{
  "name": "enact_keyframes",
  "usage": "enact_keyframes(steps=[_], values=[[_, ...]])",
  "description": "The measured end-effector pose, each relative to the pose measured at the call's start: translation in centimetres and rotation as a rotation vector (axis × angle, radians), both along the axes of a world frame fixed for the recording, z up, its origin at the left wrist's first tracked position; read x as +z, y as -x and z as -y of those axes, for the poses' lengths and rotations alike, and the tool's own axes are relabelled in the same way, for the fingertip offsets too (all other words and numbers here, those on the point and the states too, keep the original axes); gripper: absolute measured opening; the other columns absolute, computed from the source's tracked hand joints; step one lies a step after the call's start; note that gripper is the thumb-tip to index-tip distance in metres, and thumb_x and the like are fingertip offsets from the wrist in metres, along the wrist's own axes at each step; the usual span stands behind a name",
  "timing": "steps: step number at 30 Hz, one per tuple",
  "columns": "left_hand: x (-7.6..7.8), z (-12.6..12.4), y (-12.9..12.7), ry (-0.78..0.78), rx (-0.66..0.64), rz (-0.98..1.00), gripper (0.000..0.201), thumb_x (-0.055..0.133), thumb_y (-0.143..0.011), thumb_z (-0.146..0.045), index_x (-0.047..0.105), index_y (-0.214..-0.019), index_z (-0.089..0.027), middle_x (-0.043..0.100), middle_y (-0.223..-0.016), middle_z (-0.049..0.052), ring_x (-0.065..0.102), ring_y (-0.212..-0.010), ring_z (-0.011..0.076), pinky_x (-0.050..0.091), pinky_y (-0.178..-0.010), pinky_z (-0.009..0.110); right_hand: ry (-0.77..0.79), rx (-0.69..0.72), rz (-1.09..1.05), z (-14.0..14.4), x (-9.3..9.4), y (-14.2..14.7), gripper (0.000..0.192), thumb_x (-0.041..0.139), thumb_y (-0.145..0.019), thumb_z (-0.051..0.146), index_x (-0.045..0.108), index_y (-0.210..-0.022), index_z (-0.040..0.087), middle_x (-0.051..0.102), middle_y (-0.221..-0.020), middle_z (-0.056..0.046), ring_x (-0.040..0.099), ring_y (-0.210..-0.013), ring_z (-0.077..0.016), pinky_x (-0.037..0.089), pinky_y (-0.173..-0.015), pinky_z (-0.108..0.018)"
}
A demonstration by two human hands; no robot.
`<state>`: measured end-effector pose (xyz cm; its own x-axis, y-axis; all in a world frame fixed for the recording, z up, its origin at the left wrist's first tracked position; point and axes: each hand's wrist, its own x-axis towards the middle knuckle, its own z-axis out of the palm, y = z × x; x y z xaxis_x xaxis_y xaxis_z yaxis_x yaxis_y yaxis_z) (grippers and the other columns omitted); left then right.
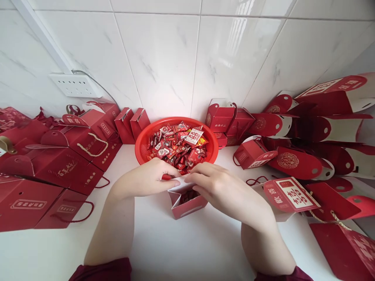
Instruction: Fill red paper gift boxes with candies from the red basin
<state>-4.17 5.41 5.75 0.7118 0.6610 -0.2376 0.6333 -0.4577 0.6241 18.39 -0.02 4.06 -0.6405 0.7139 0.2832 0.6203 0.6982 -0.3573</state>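
The small red cardboard box with a white interior [187,209], centre frame, has dark red contents; top open, closing judged outstanding. The left hand [150,177] and right hand [218,183] meet at its rear flap; whether either grip is clamped cannot be told. Behind, the red plastic basket [138,147] is well stocked with wrapped packets [175,149]. Markings: 囍, white-panelled red carton [293,195], right; 百年好, dark-red carton [63,171], left. Packet brands: illegible.

Front of white table [187,249] left open between forearms [117,230]; low forward path blocked by basket [140,150] and wall [164,58]; left and right sides bounded by red boxes [61,168].
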Motion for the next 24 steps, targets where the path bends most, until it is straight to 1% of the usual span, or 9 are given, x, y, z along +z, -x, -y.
enact_keyframes(steps=[3, 6, 7, 9, 11, 14, 17, 20, 24], values=[[0.6, 0.4, 0.1, 0.033, -0.011, 0.022, 0.028, 0.051, -0.092, -0.039, 0.07, -0.087, -0.019, 0.068, -0.078, -0.002, 0.058, -0.069, 0.0129, 0.037, -0.059, 0.022, 0.063, -0.019, -0.067, 0.7, 1.0, -1.4, 0.021, 0.046, -0.1, 0.021, 0.064, -0.111, 0.021, 0.065, -0.1, -0.007, 0.061, -0.086, -0.0186, 0.049, -0.076, -0.032], [1.2, 1.4, 0.2, 0.021, 0.015, 0.0, 0.033, 0.062, -0.085, -0.048, 0.069, -0.108, -0.026, 0.071, -0.098, -0.002, 0.064, -0.084, 0.017, 0.042, -0.071, 0.023, 0.09, -0.047, -0.171, 0.9, 1.4, -3.1, 0.023, 0.052, -0.098, 0.028, 0.059, -0.118, 0.022, 0.063, -0.115, -0.009, 0.061, -0.102, -0.0216, 0.051, -0.086, -0.034], [1.3, 1.8, 0.2, 0.001, 0.023, -0.017, 0.04, 0.066, -0.081, -0.051, 0.067, -0.113, -0.028, 0.071, -0.103, -0.002, 0.065, -0.088, 0.0185, 0.043, -0.074, 0.024, 0.089, -0.055, -0.194, 0.8, 1.3, -3.5, 0.03, 0.056, -0.095, 0.032, 0.056, -0.125, 0.023, 0.061, -0.122, -0.009, 0.059, -0.11, -0.0233, 0.05, -0.091, -0.036], [1.5, 2.9, 0.2, -0.061, 0.032, -0.052, 0.052, 0.072, -0.073, -0.055, 0.063, -0.118, -0.031, 0.07, -0.109, -0.001, 0.065, -0.095, 0.0217, 0.044, -0.077, 0.025, 0.106, -0.047, -0.199, 0.6, 0.7, -4.1, 0.056, 0.067, -0.087, 0.039, 0.045, -0.137, 0.025, 0.055, -0.135, -0.01, 0.053, -0.123, -0.0262, 0.047, -0.1, -0.04], [1.5, 4.0, 0.0, -0.12, 0.031, -0.088, 0.058, 0.075, -0.069, -0.055, 0.06, -0.12, -0.032, 0.069, -0.111, -0.001, 0.065, -0.098, 0.024, 0.044, -0.077, 0.027, 0.168, -0.025, -0.155, 0.4, -0.1, -4.2, 0.073, 0.073, -0.081, 0.04, 0.038, -0.143, 0.026, 0.052, -0.141, -0.009, 0.052, -0.126, -0.027, 0.047, -0.102, -0.041], [1.3, 5.4, -0.6, -0.161, 0.085, -0.143, 0.043, 0.066, -0.077, -0.048, 0.061, -0.116, -0.029, 0.07, -0.101, 0.001, 0.066, -0.087, 0.023, 0.043, -0.07, 0.026, 0.272, -0.035, -0.095, 0.2, -1.1, -3.8, 0.065, 0.069, -0.085, 0.029, 0.039, -0.143, 0.026, 0.064, -0.127, -0.008, 0.063, -0.11, -0.0249, 0.052, -0.09, -0.039], [0.8, 5.7, -1.1, -0.167, 0.141, -0.171, 0.026, 0.052, -0.086, -0.035, 0.065, -0.106, -0.024, 0.07, -0.086, 0.002, 0.064, -0.073, 0.0195, 0.041, -0.065, 0.026, 0.295, -0.039, -0.108, 0.1, -1.4, -3.3, 0.052, 0.063, -0.088, 0.019, 0.049, -0.137, 0.027, 0.071, -0.113, -0.005, 0.068, -0.097, -0.0228, 0.053, -0.084, -0.036], [-0.1, 5.3, -1.4, -0.192, 0.134, -0.175, 0.023, 0.047, -0.088, -0.027, 0.068, -0.095, -0.021, 0.068, -0.076, 0.003, 0.062, -0.067, 0.0187, 0.04, -0.065, 0.027, 0.266, 0.002, -0.138, 0.1, -1.4, -3.1, 0.041, 0.057, -0.09, 0.012, 0.061, -0.127, 0.028, 0.073, -0.11, -0.003, 0.068, -0.097, -0.021, 0.051, -0.086, -0.033], [-1.3, 4.5, -1.6, -0.218, 0.109, -0.167, 0.024, 0.049, -0.088, -0.03, 0.069, -0.082, -0.019, 0.066, -0.069, 0.004, 0.061, -0.065, 0.0199, 0.04, -0.064, 0.028, 0.196, -0.005, -0.133, 0.3, -1.5, -2.9, 0.037, 0.049, -0.092, 0.009, 0.07, -0.117, 0.026, 0.075, -0.105, -0.004, 0.07, -0.091, -0.0212, 0.051, -0.079, -0.031]])
